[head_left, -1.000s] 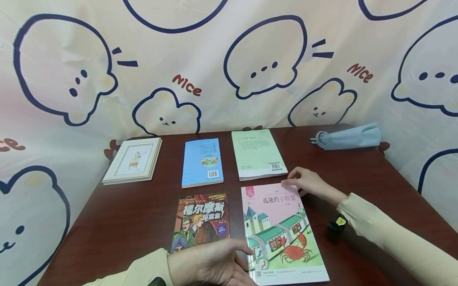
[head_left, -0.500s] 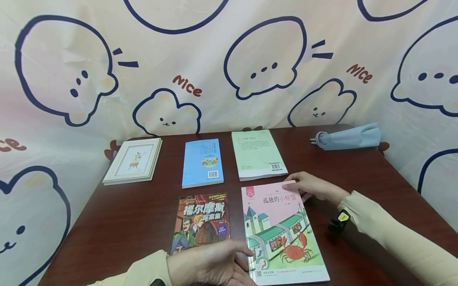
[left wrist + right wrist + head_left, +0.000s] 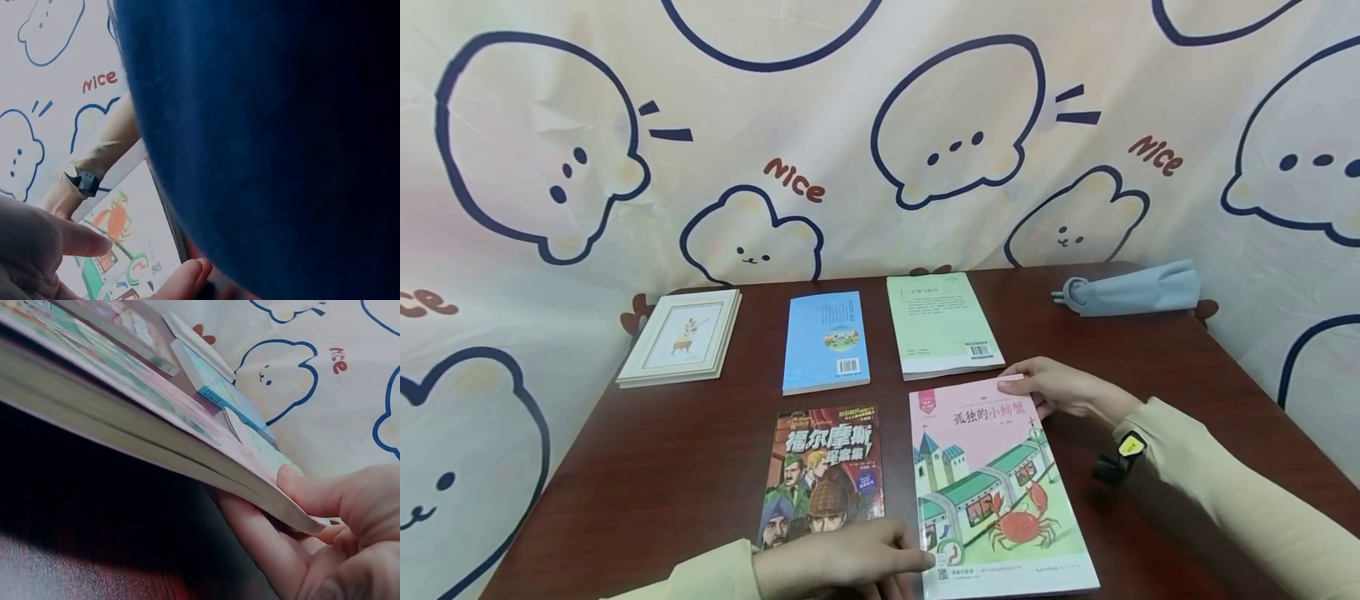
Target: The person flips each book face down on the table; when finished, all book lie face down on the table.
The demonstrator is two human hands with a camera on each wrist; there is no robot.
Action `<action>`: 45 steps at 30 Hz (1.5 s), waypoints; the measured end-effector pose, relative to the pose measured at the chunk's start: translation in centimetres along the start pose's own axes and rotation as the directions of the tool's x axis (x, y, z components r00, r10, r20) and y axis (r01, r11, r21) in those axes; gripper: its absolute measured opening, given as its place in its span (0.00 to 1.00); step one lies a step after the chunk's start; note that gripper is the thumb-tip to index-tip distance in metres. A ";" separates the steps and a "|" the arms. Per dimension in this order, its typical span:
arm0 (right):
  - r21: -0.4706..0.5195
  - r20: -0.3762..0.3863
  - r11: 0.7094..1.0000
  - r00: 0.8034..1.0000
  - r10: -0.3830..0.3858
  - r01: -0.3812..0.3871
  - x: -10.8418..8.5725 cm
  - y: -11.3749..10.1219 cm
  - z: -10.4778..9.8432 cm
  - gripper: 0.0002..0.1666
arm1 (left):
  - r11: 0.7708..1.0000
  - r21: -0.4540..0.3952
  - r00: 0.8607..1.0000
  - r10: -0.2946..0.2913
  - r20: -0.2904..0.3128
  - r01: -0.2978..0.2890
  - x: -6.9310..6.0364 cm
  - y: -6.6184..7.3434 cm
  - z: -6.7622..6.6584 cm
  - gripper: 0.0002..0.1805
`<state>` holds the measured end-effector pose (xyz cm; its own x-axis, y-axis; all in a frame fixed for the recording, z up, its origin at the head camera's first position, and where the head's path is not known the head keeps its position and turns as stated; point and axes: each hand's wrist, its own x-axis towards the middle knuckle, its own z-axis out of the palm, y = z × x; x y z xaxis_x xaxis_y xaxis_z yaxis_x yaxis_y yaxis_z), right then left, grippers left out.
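Crab-cover book (image 3: 981, 475), right edge raised above the surface (image 3: 647, 492): the right hand (image 3: 1071, 392) pinches its upper right corner; the left hand (image 3: 842, 557) meets its lower left edge, though whether it grips cannot be told. A brown book (image 3: 823, 475) lies just left.

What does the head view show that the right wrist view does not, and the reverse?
Only the head view shows the long light-blue fabric item and the left hand. Only the right wrist view shows cream page edges along the right side of the pink-covered book, and fingers beneath it. Both show the blue paperback, the pale-green paperback, and the right hand gripping the pink-covered book.
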<state>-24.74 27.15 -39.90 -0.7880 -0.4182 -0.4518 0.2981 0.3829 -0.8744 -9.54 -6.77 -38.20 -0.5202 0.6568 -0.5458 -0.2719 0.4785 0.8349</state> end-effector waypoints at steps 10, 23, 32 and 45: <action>0.105 0.028 0.994 1.000 0.014 -0.016 -0.2 0.5 -0.8 0.28 | 0.998 -0.064 1.000 0.008 0.025 -0.006 0.3 0.1 0.0 0.10; 0.160 0.057 0.987 0.998 0.014 -0.022 0.0 0.3 -1.2 0.31 | 0.964 -0.267 0.990 0.027 0.139 0.011 0.5 -0.3 -0.3 0.08; 0.235 0.092 0.971 0.995 0.029 -0.050 -0.3 0.6 -1.0 0.21 | 0.961 -0.275 0.988 0.023 0.151 0.019 0.7 -0.9 0.0 0.06; 0.196 0.107 0.979 0.994 0.032 -0.052 -0.8 0.3 -1.5 0.21 | 0.960 -0.279 0.986 0.049 0.160 -0.002 0.8 -0.7 0.0 0.05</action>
<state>-24.81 28.82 -39.55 -0.7162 -0.4915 -0.4955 0.4385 0.2355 -0.8673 -9.72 -6.59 -39.22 -0.3964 0.7643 -0.5087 -0.4862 0.2953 0.8225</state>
